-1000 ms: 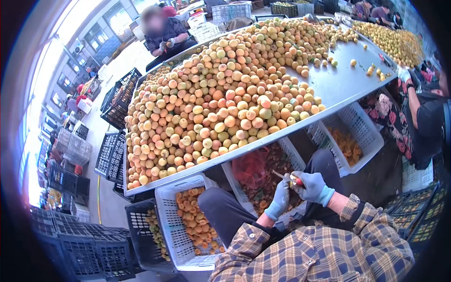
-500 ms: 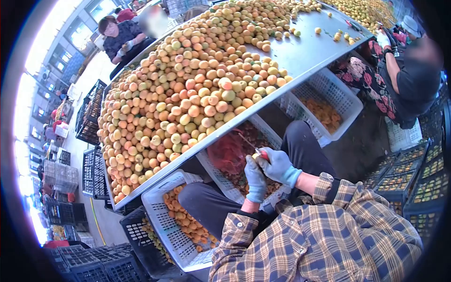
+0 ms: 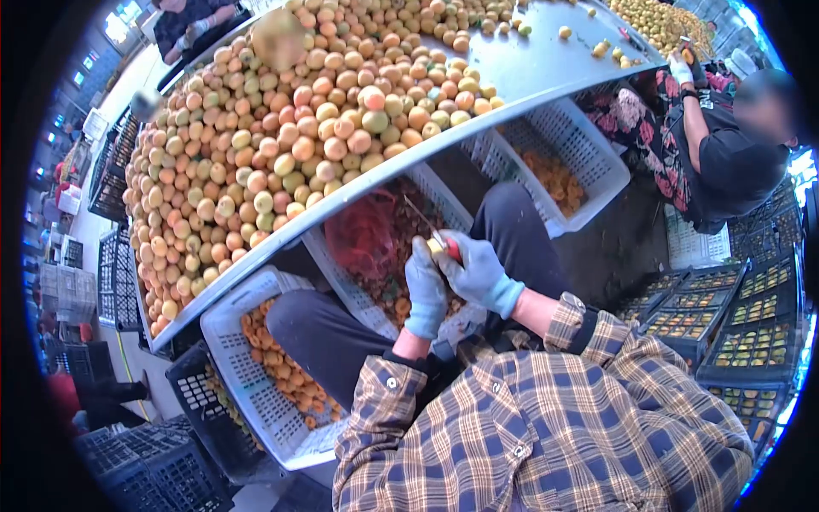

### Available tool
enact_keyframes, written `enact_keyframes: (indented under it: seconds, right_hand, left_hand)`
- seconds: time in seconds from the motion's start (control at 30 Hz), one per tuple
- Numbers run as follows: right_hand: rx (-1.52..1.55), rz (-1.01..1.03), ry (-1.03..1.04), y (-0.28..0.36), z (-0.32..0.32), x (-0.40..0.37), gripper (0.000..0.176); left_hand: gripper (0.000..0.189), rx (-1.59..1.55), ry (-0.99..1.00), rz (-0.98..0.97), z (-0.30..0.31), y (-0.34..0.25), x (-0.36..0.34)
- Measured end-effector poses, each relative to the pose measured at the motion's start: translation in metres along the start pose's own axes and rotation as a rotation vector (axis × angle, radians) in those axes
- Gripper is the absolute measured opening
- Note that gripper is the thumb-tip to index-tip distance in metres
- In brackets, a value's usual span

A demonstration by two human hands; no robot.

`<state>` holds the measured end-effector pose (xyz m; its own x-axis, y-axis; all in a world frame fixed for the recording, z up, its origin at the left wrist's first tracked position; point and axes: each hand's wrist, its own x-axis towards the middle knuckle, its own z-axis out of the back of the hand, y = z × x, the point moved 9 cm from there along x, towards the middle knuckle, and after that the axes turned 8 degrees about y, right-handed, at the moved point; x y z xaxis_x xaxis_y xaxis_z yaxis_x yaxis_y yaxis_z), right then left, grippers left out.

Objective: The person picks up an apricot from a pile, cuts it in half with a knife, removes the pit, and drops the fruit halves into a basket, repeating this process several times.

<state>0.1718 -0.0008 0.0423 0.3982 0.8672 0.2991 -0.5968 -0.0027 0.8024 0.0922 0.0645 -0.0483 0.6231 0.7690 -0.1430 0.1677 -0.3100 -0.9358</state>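
Observation:
My left hand, in a pale blue glove, is closed round a small yellowish fruit that shows only in part between the hands. Against it, my right hand, gloved alike, grips the red handle of a knife, whose thin blade points up and to the left. Both hands are close together over a crate between my knees, which holds a red mesh bag and small brownish pieces.
A metal table bears a large heap of orange-yellow fruits. White crates with orange fruit pieces stand left and right. A co-worker sits at right near stacked trays; another person is across the table.
The whole view has shifted, so the table and crates appear further left and higher. My hands remain together on the fruit and knife. The co-worker at right has a raised hand by the table edge.

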Motion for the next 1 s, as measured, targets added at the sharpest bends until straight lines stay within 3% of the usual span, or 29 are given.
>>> enact_keyframes:
  seconds: [0.07, 0.13, 0.27, 0.3, 0.37, 0.4, 0.47, 0.5, 0.57, 0.6, 0.63, 0.67, 0.73, 0.8, 0.87, 0.9, 0.93, 0.97, 1.0]
  right_hand:
    - [0.036, -0.043, -0.032, -0.008, -0.01, 0.002, 0.029]
    - [0.034, -0.079, -0.058, -0.011, -0.017, 0.003, 0.028]
    - [0.001, -0.22, -0.054, -0.013, -0.028, 0.008, 0.029]
    - [-0.021, -0.2, -0.048, -0.02, -0.031, 0.008, 0.031]
    - [0.027, -0.307, 0.009, -0.03, -0.037, 0.007, 0.033]
    - [0.098, -0.355, -0.115, -0.03, -0.031, 0.008, 0.029]
    - [0.181, -0.456, -0.075, -0.064, -0.037, 0.007, 0.032]
    - [0.286, -0.396, -0.077, -0.058, -0.037, 0.008, 0.032]
    - [0.734, -0.474, 0.022, -0.088, -0.054, 0.004, 0.033]
    - [0.907, -0.58, 0.013, -0.086, -0.056, 0.0, 0.034]
    - [1.126, -0.664, 0.258, -0.063, -0.056, -0.003, 0.035]
    - [1.234, -0.713, 0.225, -0.054, -0.053, -0.001, 0.039]
    - [1.223, -0.564, 0.245, -0.029, -0.042, 0.006, 0.047]
    - [1.253, -0.455, 0.444, -0.01, -0.045, 0.0, 0.041]
    - [1.086, -0.497, 0.413, -0.006, -0.044, -0.003, 0.042]
    - [1.031, -0.432, 0.378, -0.003, -0.047, 0.002, 0.043]
    - [0.958, -0.388, 0.326, -0.005, -0.048, -0.001, 0.043]
    - [1.057, -0.368, 0.365, 0.0, -0.051, -0.003, 0.042]
    - [1.14, -0.364, 0.38, 0.002, -0.047, -0.002, 0.042]
  left_hand:
    - [0.06, 0.011, -0.028, -0.035, 0.01, 0.002, 0.005]
    - [0.057, 0.217, -0.104, -0.017, 0.024, 0.008, 0.009]
    - [0.049, 0.132, -0.19, -0.068, 0.03, -0.003, 0.011]
    - [0.049, 0.195, -0.21, -0.004, 0.033, -0.002, 0.01]
    - [0.053, 0.26, -0.195, -0.072, 0.033, 0.005, 0.017]
    - [0.047, 0.291, -0.191, -0.152, 0.027, -0.003, 0.015]
    - [0.036, 0.337, -0.152, -0.296, 0.017, -0.017, 0.01]
    - [0.033, 0.562, -0.163, -0.358, 0.014, -0.025, 0.008]
    - [0.033, 0.13, -0.178, -0.367, 0.027, 0.008, 0.016]
    - [0.035, -0.094, -0.124, -0.253, 0.027, 0.017, 0.021]
    - [0.04, -0.26, -0.118, -0.1, 0.025, 0.031, 0.026]
    - [0.042, -0.627, -0.068, 0.111, 0.007, 0.025, 0.021]
    - [0.045, -0.796, 0.086, 0.236, 0.005, 0.015, 0.014]
    - [0.046, -0.867, 0.075, 0.222, 0.01, 0.02, 0.019]
    - [0.047, -0.914, 0.007, 0.22, 0.005, 0.011, 0.013]
    - [0.05, -0.984, 0.201, 0.24, -0.003, 0.015, 0.015]
    - [0.055, -0.346, 0.125, -0.075, 0.006, -0.039, -0.001]
    - [0.056, -0.924, 0.296, 0.172, -0.004, 0.004, 0.012]
    - [0.057, -0.803, 0.288, 0.119, -0.005, -0.023, 0.001]
